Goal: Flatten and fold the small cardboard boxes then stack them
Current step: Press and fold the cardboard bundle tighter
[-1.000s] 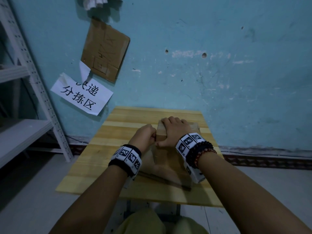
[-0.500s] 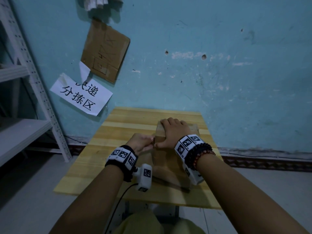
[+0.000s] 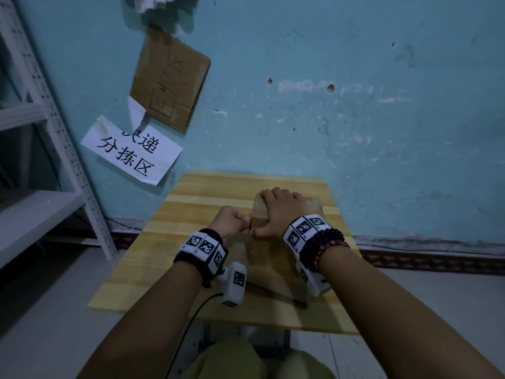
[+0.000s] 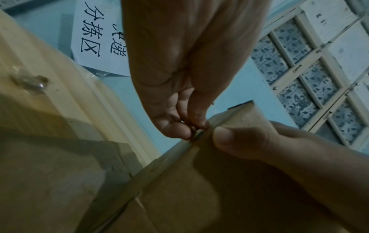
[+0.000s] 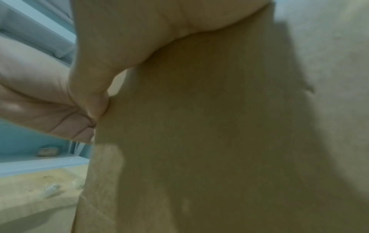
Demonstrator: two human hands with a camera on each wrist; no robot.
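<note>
A brown cardboard box (image 3: 263, 258) stands on the wooden table (image 3: 191, 203). My right hand (image 3: 278, 212) lies over its top, fingers at the far edge and thumb pressed on the left face. In the left wrist view my left hand (image 4: 191, 129) pinches a glossy tape strip (image 4: 159, 164) that runs along the box (image 4: 199, 197) edge, right beside the right thumb (image 4: 239, 138). The right wrist view shows the box (image 5: 209, 126) wall filling the frame under the palm, with the left hand (image 5: 40, 110) fisted against its edge.
A flat cardboard piece (image 4: 49, 173) lies on the table left of the box. Crumpled tape scraps (image 4: 30, 82) sit further left. A thin dark tool (image 3: 276, 294) lies near the front edge. A white metal shelf (image 3: 41, 209) stands left; the blue wall is just behind the table.
My left hand has turned at the wrist and drawn slightly nearer along the box's left edge, now pinching there. The right hand has stayed on the box.
</note>
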